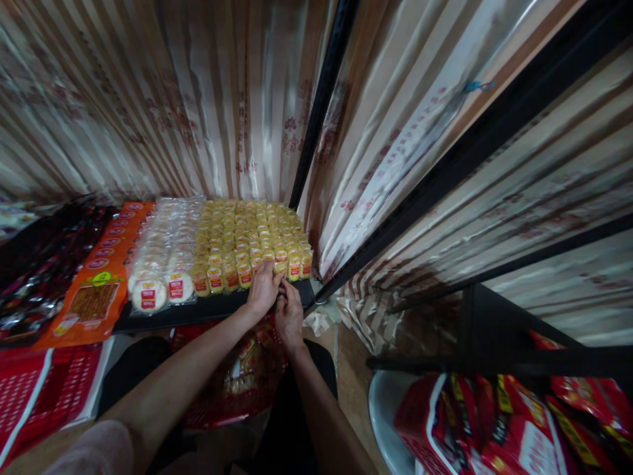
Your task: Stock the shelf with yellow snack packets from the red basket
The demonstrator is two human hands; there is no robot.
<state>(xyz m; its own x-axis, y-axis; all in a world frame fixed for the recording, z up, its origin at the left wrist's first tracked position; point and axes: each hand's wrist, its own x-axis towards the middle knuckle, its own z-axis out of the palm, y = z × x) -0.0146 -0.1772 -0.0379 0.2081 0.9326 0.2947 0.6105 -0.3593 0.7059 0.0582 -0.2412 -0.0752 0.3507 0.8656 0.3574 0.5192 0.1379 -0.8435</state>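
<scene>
Rows of small yellow wrapped snack packets [252,231] with red labels stand on a black shelf [198,307]. My left hand [264,291] is at their front edge, its fingers bent and closed on a small yellow packet in the front row. Close against it on the right is my right hand [289,315], its fingers curled and closed. Whatever those fingers hold, if anything, is hidden. Left of the yellow rows are clear-wrapped round white snacks [150,295] with red labels, packed in two rows.
Orange snack packs [93,297] and dark glossy packages [49,264] lie farther left. Below are a red basket [30,389] and one with packets between my legs [254,363]. A black post [321,105] and hanging curtain [208,99] stand behind. Red bags [519,422] lie lower right.
</scene>
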